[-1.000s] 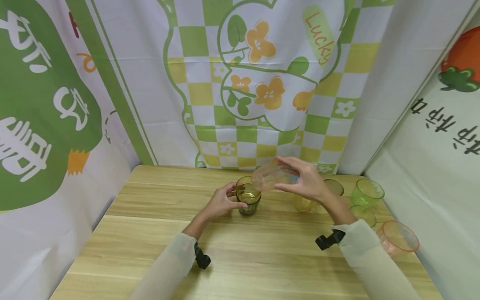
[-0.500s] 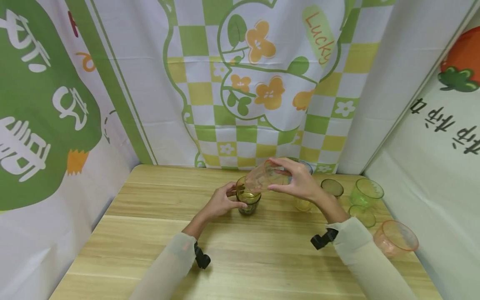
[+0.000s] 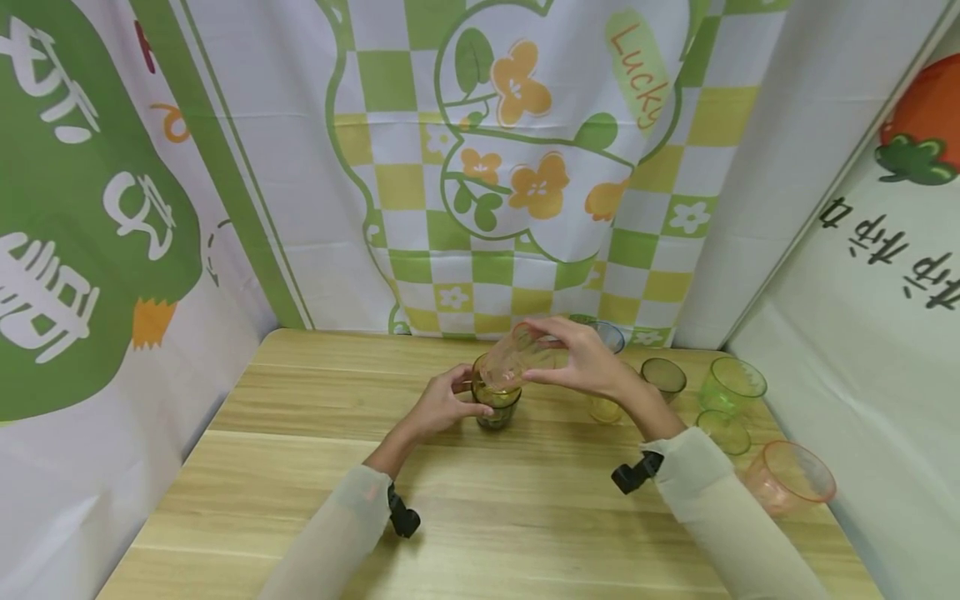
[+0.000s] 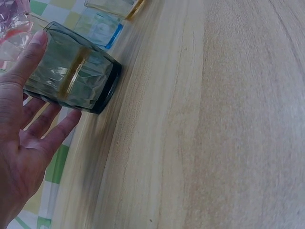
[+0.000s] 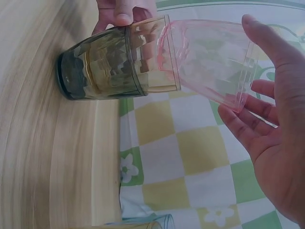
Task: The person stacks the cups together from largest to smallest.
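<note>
A dark grey-green drinking cup (image 5: 102, 62) stands upright on the table, with an amber cup (image 5: 157, 62) nested in its mouth. My left hand (image 3: 441, 406) grips this stack from the left, thumb on the near side and fingers behind, as the left wrist view shows on the dark cup (image 4: 71, 71). My right hand (image 3: 588, 360) holds a clear pink cup (image 5: 214, 62) near its rim, thumb and fingers on opposite sides. The pink cup is tilted, and its narrow base sits at the amber cup's mouth, partly inside it.
Right of the stack are a blue cup (image 3: 611, 336), a yellow cup (image 3: 604, 410) partly behind my right hand, and a dark cup (image 3: 664, 377). Farther right are a green cup (image 3: 733, 388), an olive-green cup (image 3: 724, 432) and a wide pink cup (image 3: 791, 479) near the table edge.
My right hand has moved left and slightly down, bringing the pink cup's base from beside the amber cup's rim to its mouth. My left hand and the stack have stayed in place.
</note>
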Action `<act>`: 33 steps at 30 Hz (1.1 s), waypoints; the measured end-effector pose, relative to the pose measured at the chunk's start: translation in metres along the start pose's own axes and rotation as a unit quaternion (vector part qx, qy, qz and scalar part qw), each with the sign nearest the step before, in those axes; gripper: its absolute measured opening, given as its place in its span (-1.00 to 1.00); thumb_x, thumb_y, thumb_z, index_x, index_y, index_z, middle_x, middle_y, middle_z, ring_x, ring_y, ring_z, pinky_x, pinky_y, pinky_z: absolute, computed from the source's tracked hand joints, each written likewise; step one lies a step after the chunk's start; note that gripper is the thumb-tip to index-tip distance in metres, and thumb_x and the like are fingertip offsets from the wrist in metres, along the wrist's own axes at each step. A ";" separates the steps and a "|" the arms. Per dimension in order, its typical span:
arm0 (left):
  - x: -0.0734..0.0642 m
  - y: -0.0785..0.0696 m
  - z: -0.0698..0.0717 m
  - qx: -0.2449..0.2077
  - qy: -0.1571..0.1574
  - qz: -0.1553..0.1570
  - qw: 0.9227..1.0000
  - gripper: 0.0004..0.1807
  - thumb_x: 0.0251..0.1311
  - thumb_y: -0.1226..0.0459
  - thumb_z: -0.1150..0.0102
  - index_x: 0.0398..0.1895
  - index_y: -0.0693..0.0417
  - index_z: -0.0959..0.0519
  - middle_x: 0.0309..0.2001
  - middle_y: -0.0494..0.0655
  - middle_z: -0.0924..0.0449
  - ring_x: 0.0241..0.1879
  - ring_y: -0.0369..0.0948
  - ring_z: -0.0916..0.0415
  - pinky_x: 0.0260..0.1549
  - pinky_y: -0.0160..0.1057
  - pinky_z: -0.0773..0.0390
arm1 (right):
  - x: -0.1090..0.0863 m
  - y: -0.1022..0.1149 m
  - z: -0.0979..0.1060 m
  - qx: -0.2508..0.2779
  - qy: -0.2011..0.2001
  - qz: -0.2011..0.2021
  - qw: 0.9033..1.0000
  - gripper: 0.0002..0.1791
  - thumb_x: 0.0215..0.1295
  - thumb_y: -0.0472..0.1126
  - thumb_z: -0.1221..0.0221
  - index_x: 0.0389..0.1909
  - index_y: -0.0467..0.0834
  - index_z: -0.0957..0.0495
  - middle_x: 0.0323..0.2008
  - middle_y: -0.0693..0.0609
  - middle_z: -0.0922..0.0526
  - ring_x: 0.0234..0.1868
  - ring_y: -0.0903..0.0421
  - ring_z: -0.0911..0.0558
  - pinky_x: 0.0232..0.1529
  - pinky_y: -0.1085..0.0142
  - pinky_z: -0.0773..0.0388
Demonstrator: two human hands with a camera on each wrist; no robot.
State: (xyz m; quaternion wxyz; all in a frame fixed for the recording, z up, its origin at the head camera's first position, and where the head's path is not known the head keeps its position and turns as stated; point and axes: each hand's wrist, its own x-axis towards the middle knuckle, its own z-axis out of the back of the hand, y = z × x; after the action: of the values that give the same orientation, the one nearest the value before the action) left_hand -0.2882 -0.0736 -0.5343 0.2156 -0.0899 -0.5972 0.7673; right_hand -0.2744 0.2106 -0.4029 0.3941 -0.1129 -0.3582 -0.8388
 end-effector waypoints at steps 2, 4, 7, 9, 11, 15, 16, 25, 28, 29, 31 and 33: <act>0.000 0.000 0.000 -0.001 0.001 0.000 1.000 -0.26 0.09 0.16 -0.67 0.34 0.04 -0.55 0.31 0.00 -0.61 0.34 0.10 -0.55 0.28 0.11 -0.60 | 0.002 0.000 -0.001 -0.004 0.005 -0.001 1.000 -0.09 0.07 -0.20 -0.63 0.44 -0.32 -0.47 0.19 -0.28 -0.66 0.11 -0.19 -0.71 0.11 0.05 -0.74; 0.000 0.000 0.000 -0.002 0.002 0.000 1.000 -0.24 0.09 0.15 -0.67 0.36 0.05 -0.54 0.32 0.01 -0.60 0.35 0.11 -0.54 0.29 0.12 -0.60 | 0.003 0.000 -0.003 -0.002 0.010 -0.003 1.000 -0.09 0.07 -0.20 -0.64 0.44 -0.34 -0.47 0.21 -0.29 -0.66 0.12 -0.20 -0.72 0.11 0.05 -0.74; 0.000 -0.001 0.000 -0.006 0.005 -0.001 1.000 -0.23 0.09 0.16 -0.67 0.37 0.05 -0.53 0.33 0.02 -0.59 0.35 0.11 -0.54 0.28 0.12 -0.60 | 0.004 0.000 -0.004 0.009 0.017 -0.009 1.000 -0.10 0.07 -0.21 -0.63 0.43 -0.35 -0.46 0.23 -0.32 -0.63 0.15 -0.23 -0.70 0.13 0.06 -0.73; 0.000 -0.001 0.000 -0.008 0.006 -0.002 1.000 -0.24 0.09 0.16 -0.67 0.37 0.05 -0.53 0.33 0.01 -0.59 0.35 0.11 -0.54 0.28 0.11 -0.60 | 0.005 0.000 -0.006 0.016 0.020 -0.011 1.000 -0.10 0.08 -0.23 -0.63 0.43 -0.37 -0.46 0.25 -0.34 -0.61 0.17 -0.25 -0.67 0.15 0.07 -0.72; 0.000 -0.001 0.000 -0.010 0.006 -0.002 1.000 -0.24 0.09 0.17 -0.67 0.37 0.04 -0.54 0.32 0.01 -0.60 0.35 0.10 -0.55 0.28 0.11 -0.60 | 0.006 -0.001 -0.007 0.021 0.022 -0.010 0.999 -0.11 0.10 -0.25 -0.62 0.43 -0.38 -0.45 0.26 -0.36 -0.59 0.19 -0.28 -0.66 0.16 0.07 -0.71; -0.001 -0.002 0.000 -0.012 0.006 -0.001 1.000 -0.24 0.09 0.18 -0.67 0.37 0.03 -0.53 0.32 0.00 -0.60 0.35 0.10 -0.54 0.29 0.11 -0.60 | 0.007 -0.003 -0.007 0.027 0.029 -0.019 0.999 -0.12 0.12 -0.25 -0.60 0.44 -0.37 -0.45 0.30 -0.35 -0.56 0.23 -0.32 -0.62 0.18 0.07 -0.70; -0.001 -0.002 0.000 -0.012 0.007 -0.001 1.000 -0.24 0.09 0.18 -0.67 0.37 0.03 -0.53 0.32 0.00 -0.60 0.35 0.10 -0.54 0.29 0.12 -0.59 | 0.007 -0.002 -0.008 0.027 0.031 -0.021 0.999 -0.13 0.13 -0.24 -0.60 0.44 -0.37 -0.45 0.31 -0.35 -0.56 0.25 -0.32 -0.61 0.18 0.08 -0.70; -0.001 0.000 0.001 -0.008 0.005 0.000 1.000 -0.26 0.09 0.17 -0.67 0.35 0.02 -0.54 0.30 -0.02 -0.61 0.34 0.11 -0.54 0.29 0.14 -0.59 | 0.009 -0.001 -0.008 0.026 0.037 -0.015 0.999 -0.12 0.13 -0.23 -0.61 0.43 -0.39 -0.45 0.30 -0.29 -0.56 0.27 -0.29 -0.62 0.21 0.07 -0.68; -0.001 0.000 0.000 -0.007 0.004 0.000 1.000 -0.26 0.09 0.17 -0.67 0.34 0.02 -0.54 0.30 -0.02 -0.61 0.35 0.10 -0.54 0.29 0.13 -0.59 | 0.009 -0.001 -0.008 0.022 0.034 -0.008 0.999 -0.12 0.11 -0.24 -0.61 0.42 -0.40 -0.45 0.29 -0.29 -0.55 0.26 -0.28 -0.63 0.20 0.06 -0.69; -0.001 -0.001 0.000 -0.006 0.005 -0.001 1.000 -0.26 0.10 0.17 -0.66 0.34 0.03 -0.54 0.30 -0.01 -0.61 0.35 0.11 -0.54 0.30 0.13 -0.59 | 0.009 -0.001 -0.009 0.020 0.033 -0.006 0.999 -0.13 0.11 -0.24 -0.61 0.41 -0.41 -0.46 0.28 -0.29 -0.55 0.25 -0.28 -0.63 0.19 0.05 -0.69; -0.001 -0.001 0.000 -0.004 0.004 0.000 1.000 -0.26 0.09 0.15 -0.67 0.35 0.03 -0.54 0.30 -0.01 -0.61 0.35 0.11 -0.54 0.30 0.13 -0.58 | 0.010 0.000 -0.009 0.016 0.031 -0.001 0.999 -0.12 0.10 -0.23 -0.62 0.40 -0.42 -0.47 0.27 -0.30 -0.56 0.22 -0.28 -0.65 0.19 0.05 -0.69; -0.002 -0.001 0.000 -0.002 0.003 0.001 1.000 -0.25 0.10 0.13 -0.66 0.35 0.03 -0.53 0.30 -0.01 -0.61 0.35 0.11 -0.54 0.30 0.14 -0.58 | 0.011 0.001 -0.010 0.005 0.030 0.005 1.000 -0.13 0.09 -0.20 -0.63 0.38 -0.43 -0.48 0.26 -0.32 -0.56 0.18 -0.27 -0.68 0.18 0.05 -0.70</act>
State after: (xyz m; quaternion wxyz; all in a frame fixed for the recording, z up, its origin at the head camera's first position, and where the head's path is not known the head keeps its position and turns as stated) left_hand -0.2866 -0.0742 -0.5333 0.2169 -0.0934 -0.5981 0.7658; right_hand -0.2799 0.1965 -0.4046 0.4090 -0.0877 -0.3499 -0.8382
